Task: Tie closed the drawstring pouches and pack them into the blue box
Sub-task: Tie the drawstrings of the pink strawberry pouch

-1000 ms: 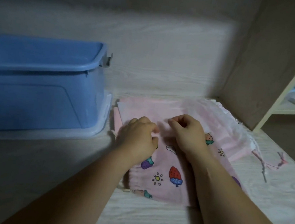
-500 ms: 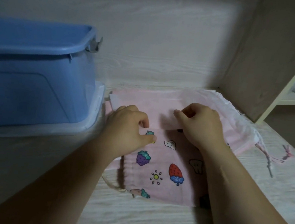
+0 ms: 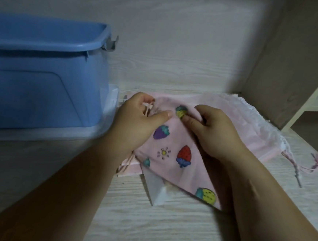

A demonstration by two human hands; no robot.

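My left hand point(image 3: 141, 122) and right hand point(image 3: 216, 132) both pinch the pink pouch point(image 3: 173, 140) between them, up by its string point(image 3: 147, 110). I think it is not tied yet. It is soft and flat, with strawberries on it. More pouches point(image 3: 258, 124) wait right of my right hand. The blue box point(image 3: 42, 92) sits left of my left hand.

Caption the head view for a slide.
Left hand and right hand grip a pink fruit-print pouch beside the blue box.

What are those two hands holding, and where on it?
Both hold the pink strawberry-print pouch: the left hand grips its far left corner, by the cord; the right hand pinches the fabric near its far edge.
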